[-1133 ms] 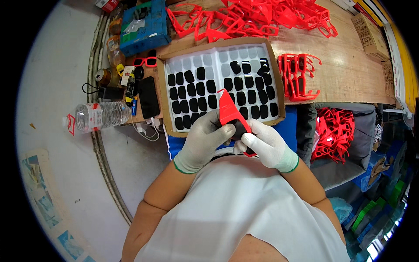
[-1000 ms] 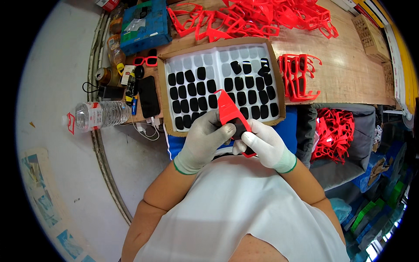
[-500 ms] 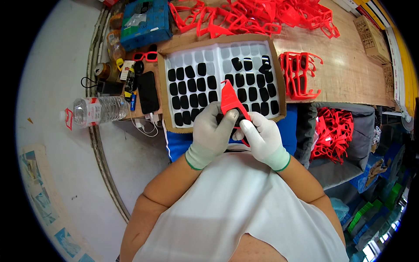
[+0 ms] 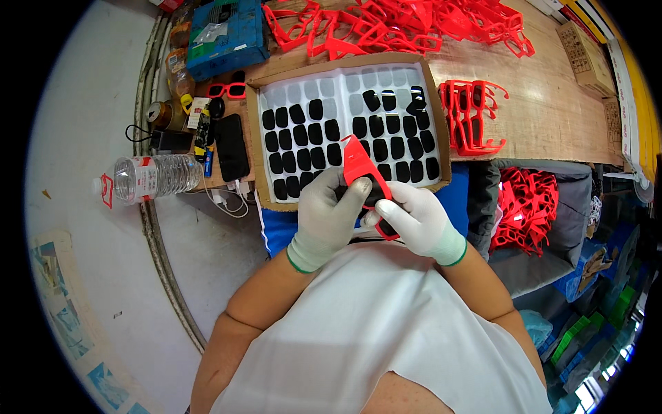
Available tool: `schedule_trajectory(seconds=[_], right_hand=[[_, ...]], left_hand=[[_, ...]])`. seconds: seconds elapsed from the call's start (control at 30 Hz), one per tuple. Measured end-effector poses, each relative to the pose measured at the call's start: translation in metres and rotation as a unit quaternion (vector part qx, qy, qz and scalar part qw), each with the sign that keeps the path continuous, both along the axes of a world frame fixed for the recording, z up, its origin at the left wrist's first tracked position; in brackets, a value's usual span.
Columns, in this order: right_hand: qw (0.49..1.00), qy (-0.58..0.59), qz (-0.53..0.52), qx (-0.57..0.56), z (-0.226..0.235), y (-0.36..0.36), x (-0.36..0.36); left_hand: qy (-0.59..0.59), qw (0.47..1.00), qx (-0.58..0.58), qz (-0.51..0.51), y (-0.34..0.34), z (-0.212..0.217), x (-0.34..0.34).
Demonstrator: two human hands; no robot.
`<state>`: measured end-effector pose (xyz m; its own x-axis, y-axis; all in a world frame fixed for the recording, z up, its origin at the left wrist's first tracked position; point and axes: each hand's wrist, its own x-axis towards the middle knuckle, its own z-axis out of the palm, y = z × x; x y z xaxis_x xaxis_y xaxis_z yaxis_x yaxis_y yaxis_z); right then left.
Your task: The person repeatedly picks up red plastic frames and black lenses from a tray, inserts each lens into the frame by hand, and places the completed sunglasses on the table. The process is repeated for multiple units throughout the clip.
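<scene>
Both my hands wear white knitted gloves with green cuff edges. Between them, close to my body, is a red pair of sunglasses (image 4: 358,162), tilted, with dark lens showing in the frame. My left hand (image 4: 324,214) pinches it with the thumb on top near a lens. From the other side, my right hand (image 4: 419,219) grips the lower end, its thumb and fingers closed. Just beyond lies a shallow cardboard tray (image 4: 254,131) with rows of black lenses (image 4: 314,133) in a pale liner. Part of its near side is hidden by my hands.
Red frames (image 4: 414,27) lie heaped at the back. Sunglasses (image 4: 472,117) stand stacked right of the tray. A grey-lined bin (image 4: 565,221) holds red eyewear (image 4: 527,207). Leftward are a phone (image 4: 232,148), a water bottle (image 4: 158,176), a blue box (image 4: 227,41) and another red pair (image 4: 227,90).
My hands have shifted slightly down with the sunglasses, which are turned a little so more of the dark lens and lower rim shows. Both hands keep their hold.
</scene>
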<state>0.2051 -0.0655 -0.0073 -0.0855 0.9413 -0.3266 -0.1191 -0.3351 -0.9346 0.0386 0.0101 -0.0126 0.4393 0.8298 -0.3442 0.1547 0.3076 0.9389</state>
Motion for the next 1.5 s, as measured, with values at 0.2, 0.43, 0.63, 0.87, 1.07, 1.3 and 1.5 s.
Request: schedule_trajectory(seconds=[0.2, 0.43, 0.63, 0.87, 1.07, 1.3, 1.5], right_hand=[[0.999, 0.023, 0.009, -0.027, 0.009, -0.004, 0.002], [0.996, 0.084, 0.004, -0.023, 0.009, -0.006, -0.001], [0.999, -0.022, 0.031, 0.012, 0.029, -0.002, -0.004], [0.993, -0.068, 0.049, 0.084, 0.030, 0.005, -0.003], [0.998, 0.003, -0.055, -0.041, 0.036, 0.000, -0.016], [0.989, -0.103, -0.077, -0.074, 0.030, 0.005, -0.025], [0.985, -0.162, -0.053, -0.023, 0.027, 0.007, -0.023]], left_hand=[[-0.051, 0.998, -0.035, -0.027, 0.001, 0.007, -0.004], [-0.115, 0.987, -0.103, -0.042, 0.007, 0.010, -0.012], [-0.184, 0.968, -0.166, -0.033, 0.009, 0.019, -0.016], [-0.240, 0.952, -0.185, -0.047, 0.011, 0.024, -0.021], [-0.123, 0.984, -0.100, -0.079, 0.015, 0.033, -0.019], [0.051, 0.996, 0.074, -0.021, -0.004, 0.009, -0.009], [0.036, 0.996, 0.085, -0.019, -0.001, 0.014, -0.009]])
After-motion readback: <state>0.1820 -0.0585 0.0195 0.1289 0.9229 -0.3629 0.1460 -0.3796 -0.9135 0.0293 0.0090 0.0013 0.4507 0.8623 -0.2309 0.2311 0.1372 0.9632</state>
